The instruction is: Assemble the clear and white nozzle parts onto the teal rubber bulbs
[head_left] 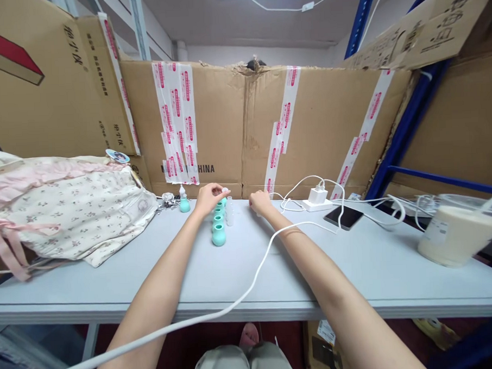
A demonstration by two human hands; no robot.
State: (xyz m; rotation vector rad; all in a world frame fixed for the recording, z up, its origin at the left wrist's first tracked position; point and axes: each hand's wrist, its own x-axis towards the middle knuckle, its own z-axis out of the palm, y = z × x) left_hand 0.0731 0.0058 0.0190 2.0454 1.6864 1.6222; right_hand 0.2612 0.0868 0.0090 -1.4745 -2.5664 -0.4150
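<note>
A row of several teal round bulbs (219,237) with open tops runs away from me across the table. At its far end my left hand (209,199) is closed, thumb and fingers pinching a small whitish translucent tip (225,190) above the last bulb. Just right of the row stands a line of clear plastic tips (230,215). Farther right, my right hand (260,202) rests on the tabletop with its fingers curled in; what it may hold is hidden. Back left, one teal bulb with a clear tip fitted (184,202) stands upright.
A floral cloth bag (76,208) covers the left side. To the right are a white charger (318,198), a black phone (344,217) and a cup of pale drink (452,235). A white cable (235,303) crosses in front of my arms. Cardboard (222,120) walls the back.
</note>
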